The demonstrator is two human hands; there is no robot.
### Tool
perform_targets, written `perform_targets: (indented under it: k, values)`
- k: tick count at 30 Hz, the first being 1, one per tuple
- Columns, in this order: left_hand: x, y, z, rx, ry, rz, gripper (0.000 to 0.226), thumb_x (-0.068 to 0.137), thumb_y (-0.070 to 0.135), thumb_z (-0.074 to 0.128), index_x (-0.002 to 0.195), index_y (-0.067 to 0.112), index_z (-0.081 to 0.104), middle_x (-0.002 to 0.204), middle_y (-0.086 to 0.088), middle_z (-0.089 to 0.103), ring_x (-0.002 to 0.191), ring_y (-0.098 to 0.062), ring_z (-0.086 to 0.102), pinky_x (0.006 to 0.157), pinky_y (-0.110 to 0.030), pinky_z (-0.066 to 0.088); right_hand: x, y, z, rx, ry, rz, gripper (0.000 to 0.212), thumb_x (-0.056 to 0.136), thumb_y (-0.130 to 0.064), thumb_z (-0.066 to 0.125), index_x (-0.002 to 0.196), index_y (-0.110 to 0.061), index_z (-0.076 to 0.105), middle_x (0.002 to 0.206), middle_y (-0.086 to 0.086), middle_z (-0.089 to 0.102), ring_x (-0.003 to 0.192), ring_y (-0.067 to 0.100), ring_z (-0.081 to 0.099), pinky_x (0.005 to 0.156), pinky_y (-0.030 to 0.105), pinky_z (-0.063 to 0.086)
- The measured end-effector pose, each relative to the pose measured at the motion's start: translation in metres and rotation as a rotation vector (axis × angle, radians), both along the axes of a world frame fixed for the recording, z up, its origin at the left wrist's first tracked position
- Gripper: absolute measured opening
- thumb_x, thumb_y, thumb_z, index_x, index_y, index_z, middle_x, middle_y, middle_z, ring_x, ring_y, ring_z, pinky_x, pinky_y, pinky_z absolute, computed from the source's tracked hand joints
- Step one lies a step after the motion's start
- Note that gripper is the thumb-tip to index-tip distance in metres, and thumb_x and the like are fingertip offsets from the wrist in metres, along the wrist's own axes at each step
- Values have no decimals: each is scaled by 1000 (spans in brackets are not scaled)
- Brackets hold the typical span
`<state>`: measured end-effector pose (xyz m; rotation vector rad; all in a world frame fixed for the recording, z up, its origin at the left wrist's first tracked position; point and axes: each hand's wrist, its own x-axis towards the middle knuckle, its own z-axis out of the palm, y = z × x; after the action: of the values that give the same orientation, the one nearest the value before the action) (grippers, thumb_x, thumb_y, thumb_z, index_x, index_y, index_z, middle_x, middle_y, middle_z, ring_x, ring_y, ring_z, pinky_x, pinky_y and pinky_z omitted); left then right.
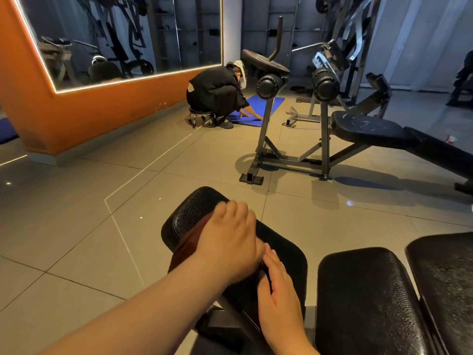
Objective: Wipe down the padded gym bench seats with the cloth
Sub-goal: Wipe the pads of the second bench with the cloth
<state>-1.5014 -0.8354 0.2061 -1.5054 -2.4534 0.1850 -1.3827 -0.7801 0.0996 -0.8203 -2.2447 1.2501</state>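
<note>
Head view. Left hand [227, 239] lies palm down on the cloth [189, 243], fingers spread loosely and pressing it to the pad [194, 208]; the fingertips are blurred. Right hand [279, 285] rests flat on the same pad just beside the left, fingers straight and together, holding nothing.

Writing: a white label [319, 60] on the rear machine is too small to read. White scuffs mark the far bench [368, 128]; no letters can be made out.

Cloth: brown, bunched under the left palm, draped over the pad's left edge. Pad: black, pebbled grain, rounded corners, glossy at the far end. Two more black pads [363, 290] stand to its right, close but apart from it.

Background: a person [217, 93] in black crouches on a low stool [201, 117], hands on a blue mat [252, 108]. A lit mirror [122, 34] hangs on the orange wall [64, 119]. The floor [76, 213] is grey tile.
</note>
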Motion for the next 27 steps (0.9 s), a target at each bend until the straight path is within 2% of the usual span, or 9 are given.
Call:
perform_targets:
  k: [2, 4, 7, 11, 15, 17, 19, 23, 27]
  values:
    - [6, -30, -10, -80, 26, -145, 64, 94, 47, 25, 135, 7, 52, 133, -18, 54, 125, -37, 45, 111, -51, 32, 1, 1, -3, -1, 24, 4, 49, 107, -28, 40, 133, -66, 25, 136, -60, 15, 132, -33, 2, 113, 11, 6]
    - [-3, -54, -7, -112, 57, -150, 63, 95, 46, 26, 141, 12, 53, 144, -13, 54, 139, -35, 43, 118, -53, 28, 1, 1, -5, 8, 38, 0, 47, 107, -29, 41, 133, -65, 27, 139, -59, 15, 135, -30, 3, 111, 9, 6]
    - [-35, -46, 10, -161, 46, 47, 70, 94, 51, 10, 155, 23, 31, 162, -2, 29, 152, -29, 17, 122, -50, 5, -1, 1, -6, 3, 63, -28, 44, 106, -35, 42, 137, -62, 28, 141, -56, 18, 136, -29, 5, 108, 5, 5]
    - [-55, 13, 20, -129, 75, 208, 63, 100, 44, 29, 156, 15, 23, 165, -9, 18, 152, -33, 9, 121, -57, 7, 0, 0, -8, -50, 90, -97, 46, 106, -29, 44, 145, -51, 33, 145, -48, 23, 139, -23, 11, 117, 16, 13]
    - [-3, 26, -11, -219, 67, -28, 68, 101, 45, 24, 157, 8, 17, 165, -14, 16, 152, -32, 9, 122, -53, 1, 1, 3, -12, -107, 94, -224, 52, 106, -17, 42, 150, -43, 35, 154, -31, 30, 143, -10, 23, 121, 26, 20]
    - [9, 5, -18, -231, 41, -180, 64, 102, 45, 22, 158, 13, 17, 166, -9, 14, 153, -28, 6, 123, -48, -2, 1, 4, -13, -140, 78, -238, 52, 106, -16, 42, 152, -40, 35, 157, -25, 31, 144, -4, 25, 122, 30, 22]
    - [-3, -16, -11, -187, 50, -223, 59, 103, 45, 23, 157, 21, 21, 166, -1, 16, 154, -25, 3, 124, -47, -3, 1, 3, -13, -125, 67, -229, 53, 106, -15, 41, 152, -38, 35, 158, -24, 31, 144, -4, 25, 122, 29, 21]
    - [-55, -15, 13, -154, 36, -30, 56, 104, 45, 21, 157, 26, 23, 166, 3, 15, 154, -27, 0, 124, -48, 4, -1, 1, -13, -94, 48, -252, 51, 105, -13, 40, 151, -36, 38, 157, -26, 31, 145, -4, 24, 120, 24, 18]
    - [-58, 28, 14, -164, 103, 86, 57, 102, 42, 33, 150, 12, 36, 161, -12, 27, 150, -34, 16, 122, -53, 12, 0, 1, -12, -80, 60, -262, 50, 104, -11, 42, 148, -35, 43, 155, -24, 36, 145, 0, 28, 120, 27, 22]
